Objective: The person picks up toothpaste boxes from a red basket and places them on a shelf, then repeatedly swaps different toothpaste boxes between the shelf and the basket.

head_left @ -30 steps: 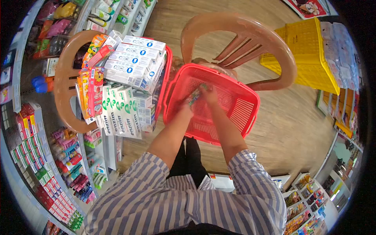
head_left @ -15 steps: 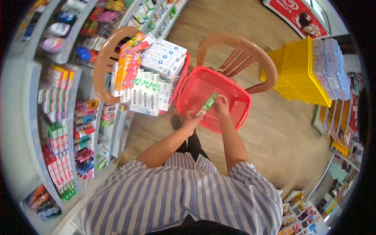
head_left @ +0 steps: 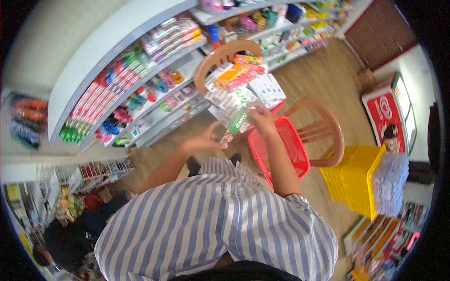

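A green box marked closeup (head_left: 238, 121) is held between my two hands, tilted, in front of my body. My left hand (head_left: 209, 137) has its fingers at the lower end, by the dark printed part. My right hand (head_left: 260, 117) pinches the upper end. Just beyond it, white enzim boxes (head_left: 229, 100), orange packs (head_left: 233, 75) and white-and-blue boxes (head_left: 267, 89) are piled up on a brown chair (head_left: 203, 70). A red basket (head_left: 262, 157) stands beside my right forearm, with a second brown chair (head_left: 338, 140) behind it.
Shelves of boxed goods (head_left: 96, 100) curve along the left and top. Yellow crates (head_left: 349, 175) with wrapped bottles (head_left: 391, 180) stand at right, near a red freezer (head_left: 386, 114). Another person in dark clothes (head_left: 70, 239) is at the lower left.
The view has turned toward the left shelves. Both hands have moved from above the red basket to its left with the green box, now nearer the pile. A person has come into view at lower left.
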Demonstrator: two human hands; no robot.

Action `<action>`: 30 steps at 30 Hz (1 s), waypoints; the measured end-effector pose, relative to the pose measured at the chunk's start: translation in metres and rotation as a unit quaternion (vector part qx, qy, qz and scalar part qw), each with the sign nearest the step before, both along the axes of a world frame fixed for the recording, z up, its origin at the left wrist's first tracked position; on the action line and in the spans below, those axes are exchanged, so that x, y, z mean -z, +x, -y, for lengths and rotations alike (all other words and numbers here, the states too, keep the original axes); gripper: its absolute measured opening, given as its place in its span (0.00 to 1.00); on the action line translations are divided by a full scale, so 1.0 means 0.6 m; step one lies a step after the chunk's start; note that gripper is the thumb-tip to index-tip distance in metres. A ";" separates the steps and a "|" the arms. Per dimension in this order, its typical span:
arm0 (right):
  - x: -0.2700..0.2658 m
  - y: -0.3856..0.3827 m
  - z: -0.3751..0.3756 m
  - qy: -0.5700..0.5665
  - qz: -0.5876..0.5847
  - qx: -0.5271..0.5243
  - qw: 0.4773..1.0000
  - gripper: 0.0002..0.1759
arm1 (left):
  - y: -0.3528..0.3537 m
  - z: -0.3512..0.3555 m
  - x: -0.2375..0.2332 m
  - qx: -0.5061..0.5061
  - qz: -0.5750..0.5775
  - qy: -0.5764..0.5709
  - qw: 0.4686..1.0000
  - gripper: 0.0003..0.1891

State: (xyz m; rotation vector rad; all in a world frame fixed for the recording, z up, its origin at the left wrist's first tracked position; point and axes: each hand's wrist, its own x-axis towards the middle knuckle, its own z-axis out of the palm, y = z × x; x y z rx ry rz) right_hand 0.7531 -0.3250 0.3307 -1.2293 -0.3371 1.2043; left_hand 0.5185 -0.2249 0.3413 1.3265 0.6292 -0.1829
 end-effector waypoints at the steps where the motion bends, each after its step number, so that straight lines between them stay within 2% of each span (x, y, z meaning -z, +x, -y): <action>1: -0.020 -0.016 -0.026 0.004 0.019 -0.028 0.999 0.12 | -0.022 -0.009 -0.010 0.001 0.026 -0.013 1.000 0.50; 3: -0.042 -0.048 -0.080 0.039 0.015 -0.079 0.996 0.11 | -0.062 -0.021 -0.023 -0.016 0.043 -0.003 0.999 0.52; 5: -0.079 -0.099 -0.132 0.059 0.021 -0.093 0.994 0.10 | -0.103 -0.022 -0.055 -0.075 0.108 -0.001 0.991 0.55; 9: -0.127 -0.201 -0.221 0.091 0.063 -0.136 0.984 0.09 | -0.193 -0.033 -0.112 -0.141 0.133 0.031 0.981 0.55; 11: -0.160 -0.264 -0.256 0.081 0.080 -0.170 0.979 0.09 | -0.251 -0.045 -0.119 -0.166 0.153 0.100 0.969 0.53; 13: -0.179 -0.332 -0.293 0.114 0.030 -0.181 0.976 0.08 | -0.314 -0.054 -0.135 -0.202 0.149 0.114 0.961 0.53; 18: -0.219 -0.496 -0.363 0.150 -0.002 -0.288 0.946 0.07 | -0.479 -0.065 -0.181 -0.269 0.160 0.138 0.940 0.52; 20: -0.222 -0.558 -0.388 0.146 0.006 -0.331 0.932 0.07 | -0.552 -0.065 -0.188 -0.267 0.149 0.190 0.933 0.51; 23: -0.229 -0.652 -0.414 0.154 -0.003 -0.397 0.905 0.08 | -0.656 -0.069 -0.213 -0.253 0.085 0.177 0.947 0.52; 24: -0.228 -0.683 -0.421 0.158 -0.010 -0.417 0.895 0.08 | -0.684 -0.063 -0.238 -0.269 0.089 0.163 0.945 0.48; 25: -0.227 -0.715 -0.426 0.162 -0.018 -0.437 0.884 0.09 | -0.718 -0.063 -0.239 -0.281 0.087 0.164 0.941 0.48; 28: -0.224 -0.801 -0.436 0.150 -0.029 -0.456 0.877 0.09 | -0.818 -0.066 -0.240 -0.327 0.106 0.170 0.923 0.38; 30: -0.219 -0.855 -0.448 0.148 -0.034 -0.464 0.873 0.09 | -0.864 -0.064 -0.253 -0.350 0.104 0.171 0.915 0.37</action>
